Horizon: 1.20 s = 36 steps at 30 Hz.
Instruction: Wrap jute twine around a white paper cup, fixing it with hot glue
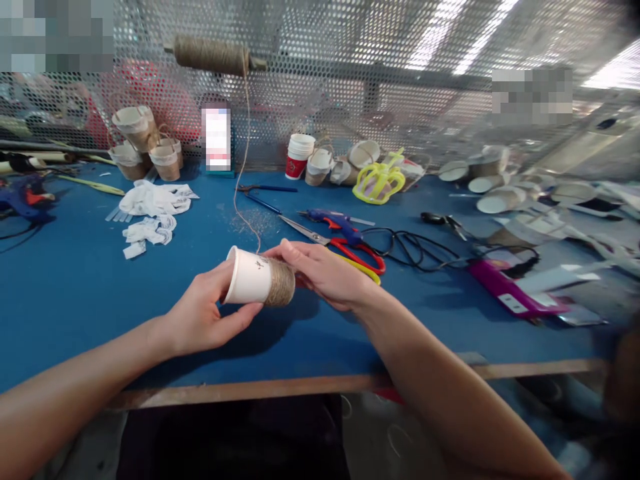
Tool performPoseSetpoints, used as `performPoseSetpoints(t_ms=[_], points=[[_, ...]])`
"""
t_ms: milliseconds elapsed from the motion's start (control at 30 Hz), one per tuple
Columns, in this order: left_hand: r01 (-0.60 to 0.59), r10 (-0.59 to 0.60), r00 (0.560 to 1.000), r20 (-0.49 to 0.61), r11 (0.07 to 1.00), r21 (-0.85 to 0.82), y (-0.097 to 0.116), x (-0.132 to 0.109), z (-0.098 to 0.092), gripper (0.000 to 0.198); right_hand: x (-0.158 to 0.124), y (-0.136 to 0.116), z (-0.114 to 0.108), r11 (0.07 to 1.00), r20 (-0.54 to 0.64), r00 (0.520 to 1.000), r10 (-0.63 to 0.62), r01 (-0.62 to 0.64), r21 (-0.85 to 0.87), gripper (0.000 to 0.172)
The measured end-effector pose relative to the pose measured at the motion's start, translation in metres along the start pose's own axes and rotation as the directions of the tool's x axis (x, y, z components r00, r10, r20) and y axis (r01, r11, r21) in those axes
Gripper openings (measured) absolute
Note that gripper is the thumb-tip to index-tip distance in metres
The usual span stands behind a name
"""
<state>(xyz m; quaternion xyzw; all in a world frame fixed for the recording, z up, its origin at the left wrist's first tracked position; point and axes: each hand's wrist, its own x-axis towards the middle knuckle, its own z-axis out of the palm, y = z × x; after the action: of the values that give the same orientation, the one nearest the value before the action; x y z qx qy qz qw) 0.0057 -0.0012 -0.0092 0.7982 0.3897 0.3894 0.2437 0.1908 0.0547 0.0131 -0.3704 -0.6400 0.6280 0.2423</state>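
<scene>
A white paper cup lies tilted on its side above the table, its open rim facing left. Brown twine is wound in close turns around its base end. My left hand is closed on the cup, the fingers at the rim and the thumb below the side. At the wrapped end, my right hand is closed on the twine, touching the cup; its fingertips are partly hidden behind it. A single strand runs up from the cup to a twine spool on the mesh panel.
Scissors, a glue gun and pliers lie beyond my right hand. Torn white paper sits left. Wrapped cups, a phone and a yellow basket stand behind. A purple power strip is right.
</scene>
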Motion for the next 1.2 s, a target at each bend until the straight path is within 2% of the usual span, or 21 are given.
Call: performPoseSetpoints(t_ms=[67,133,167,233,300,333,433,500,667,900,1033,1133,1200], points=[[-0.053,0.053,0.999,0.005,0.998,0.037,-0.002,0.001,-0.002,0.030,-0.002,-0.003,-0.006,1.000,0.084,0.996,0.019,-0.017,-0.024,0.033],[-0.049,0.048,0.998,0.041,0.998,0.027,-0.003,0.002,-0.003,0.031,-0.003,-0.005,-0.011,0.996,0.088,0.996,-0.012,0.020,-0.091,0.030],[-0.003,0.003,0.998,0.062,1.000,-0.014,-0.003,0.002,-0.003,0.033,-0.003,-0.005,-0.011,0.989,0.070,0.997,-0.044,0.054,-0.137,0.030],[0.189,-0.172,0.979,0.107,0.965,-0.183,-0.002,0.004,-0.004,0.042,-0.003,-0.004,-0.010,0.962,0.012,0.992,-0.125,0.124,-0.242,0.032],[0.409,-0.373,0.912,0.170,0.807,-0.426,-0.001,0.007,-0.005,0.045,-0.003,-0.002,-0.004,0.923,-0.055,0.975,-0.214,0.183,-0.339,0.035],[0.464,-0.435,0.881,0.189,0.712,-0.527,0.000,0.009,-0.006,0.041,-0.003,0.000,-0.001,0.897,-0.080,0.962,-0.263,0.213,-0.386,0.036],[0.537,-0.563,0.794,0.230,0.470,-0.701,-0.001,0.013,-0.006,0.032,-0.003,0.004,0.007,0.789,-0.078,0.910,-0.406,0.307,-0.533,0.036],[0.539,-0.588,0.773,0.236,0.412,-0.735,-0.002,0.014,-0.006,0.029,-0.003,0.006,0.010,0.720,-0.039,0.887,-0.461,0.348,-0.600,0.035],[0.516,-0.589,0.787,0.185,0.463,-0.721,-0.007,0.013,-0.002,0.028,-0.002,0.010,0.012,0.663,-0.012,0.865,-0.502,0.375,-0.648,0.037],[0.493,-0.619,0.774,0.137,0.451,-0.744,-0.009,0.013,0.001,0.023,0.000,0.012,0.013,0.608,0.016,0.842,-0.539,0.402,-0.685,0.038],[0.498,-0.632,0.764,0.131,0.449,-0.742,-0.010,0.014,0.001,0.022,0.003,0.015,0.014,0.629,0.003,0.847,-0.531,0.397,-0.669,0.039],[0.490,-0.616,0.778,0.124,0.471,-0.733,-0.012,0.015,0.002,0.024,0.005,0.016,0.015,0.667,-0.017,0.857,-0.514,0.388,-0.636,0.038],[0.483,-0.604,0.787,0.123,0.481,-0.731,-0.013,0.015,0.002,0.028,0.006,0.014,0.012,0.701,-0.064,0.868,-0.492,0.351,-0.620,0.032]])
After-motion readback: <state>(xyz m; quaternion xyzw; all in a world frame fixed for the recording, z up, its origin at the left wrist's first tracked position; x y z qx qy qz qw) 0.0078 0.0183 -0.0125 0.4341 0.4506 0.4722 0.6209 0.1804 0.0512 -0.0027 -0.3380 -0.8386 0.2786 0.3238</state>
